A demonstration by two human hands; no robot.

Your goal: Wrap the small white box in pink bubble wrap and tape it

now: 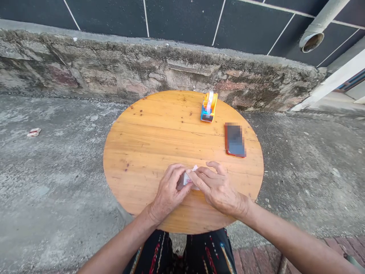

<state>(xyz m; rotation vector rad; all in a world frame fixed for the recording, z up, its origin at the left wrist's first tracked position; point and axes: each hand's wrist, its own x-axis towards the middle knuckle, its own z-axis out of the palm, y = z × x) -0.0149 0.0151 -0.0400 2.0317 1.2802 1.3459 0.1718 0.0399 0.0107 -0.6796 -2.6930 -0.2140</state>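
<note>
Toward the near edge of the table [142, 152], left hand [169, 190] grips a small white box [186, 179], seemingly steadying it; right hand [221, 188] touches it, pinching or not, can't tell; tape dispenser [209, 108] sits farther off, perhaps for elbow room

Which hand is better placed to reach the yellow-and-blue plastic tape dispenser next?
Right hand, probably: it is nearer the dispenser, while the left hand holds the small whitish item between them.

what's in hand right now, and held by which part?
A white packet: the left hand holds its left end. The right hand has fingers at its right end; can't tell if they grip or just touch.
</note>
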